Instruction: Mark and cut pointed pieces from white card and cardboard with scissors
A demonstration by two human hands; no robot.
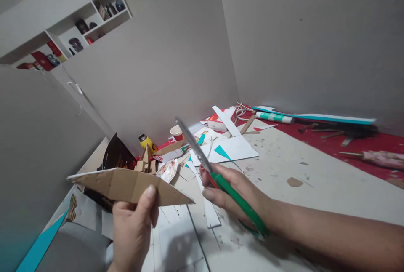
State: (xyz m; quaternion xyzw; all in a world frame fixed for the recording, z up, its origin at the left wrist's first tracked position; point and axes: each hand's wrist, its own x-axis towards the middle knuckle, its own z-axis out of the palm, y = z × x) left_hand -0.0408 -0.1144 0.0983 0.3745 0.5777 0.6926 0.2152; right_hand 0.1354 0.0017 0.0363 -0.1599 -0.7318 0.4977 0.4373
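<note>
My left hand grips a folded piece of brown cardboard by its lower edge, thumb on the near face. The piece is long, pointed at its right end and creased across. In my right hand is a pair of scissors with green handles, its blades pointing up and to the left. The blades look closed together and stand apart from the cardboard. Below both hands lies a white sheet with dark lines on it.
White board offcuts and teal scraps litter the table. Behind them stand a yellow bottle and a paper cup. A pink-handled tool lies on the red strip at right. Grey walls enclose the table.
</note>
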